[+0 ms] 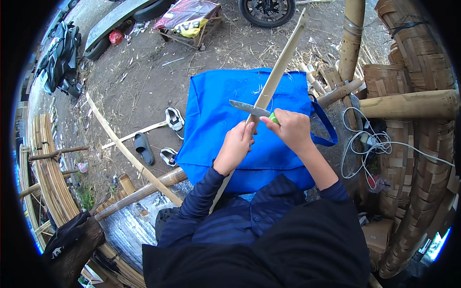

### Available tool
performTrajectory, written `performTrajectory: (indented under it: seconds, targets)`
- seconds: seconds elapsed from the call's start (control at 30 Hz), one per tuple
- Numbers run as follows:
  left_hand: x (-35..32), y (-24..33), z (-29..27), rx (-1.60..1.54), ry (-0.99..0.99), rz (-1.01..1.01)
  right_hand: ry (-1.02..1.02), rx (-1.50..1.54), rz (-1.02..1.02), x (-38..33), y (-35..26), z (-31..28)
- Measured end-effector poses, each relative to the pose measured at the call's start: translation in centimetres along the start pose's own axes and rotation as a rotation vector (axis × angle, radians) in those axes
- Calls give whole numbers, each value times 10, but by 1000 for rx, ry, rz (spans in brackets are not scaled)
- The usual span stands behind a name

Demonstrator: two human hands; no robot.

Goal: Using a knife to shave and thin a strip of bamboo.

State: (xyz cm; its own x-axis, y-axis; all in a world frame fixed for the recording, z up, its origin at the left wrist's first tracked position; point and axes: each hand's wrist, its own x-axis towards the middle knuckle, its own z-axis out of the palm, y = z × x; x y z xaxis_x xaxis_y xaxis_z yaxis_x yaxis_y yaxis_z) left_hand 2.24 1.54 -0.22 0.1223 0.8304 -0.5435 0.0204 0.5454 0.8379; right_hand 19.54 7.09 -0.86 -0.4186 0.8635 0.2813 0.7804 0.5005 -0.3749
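Observation:
A long pale bamboo strip [280, 65] slants from my lap up to the far right, over a blue cloth bag [216, 105] spread across my legs. My left hand [235, 148] is closed around the strip below its middle. In my right hand [291, 128] is a knife [249, 107] with a green handle, its fingers wrapped round the grip. The blade points left and lies across the strip, just above my left hand. Thin shavings cling to the strip and the bag.
Another bamboo strip [129, 156] leans at the left, near a grey slipper [143, 149] and sneakers [175, 119]. Bundled strips [50, 163] stand far left. To the right are bamboo poles [408, 104], a white cable [367, 144] and woven bamboo [403, 163]. A wheel [267, 10] stands far off.

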Motion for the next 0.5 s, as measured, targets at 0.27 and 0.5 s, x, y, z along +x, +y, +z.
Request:
performTrajectory:
  seconds: [0.27,0.5]
  targets:
    - [-2,-4,0,1,7,-7,9,-44,27,16,22,0]
    - [0,-7,-2,13,23,10,53,-77,12,36,40,2]
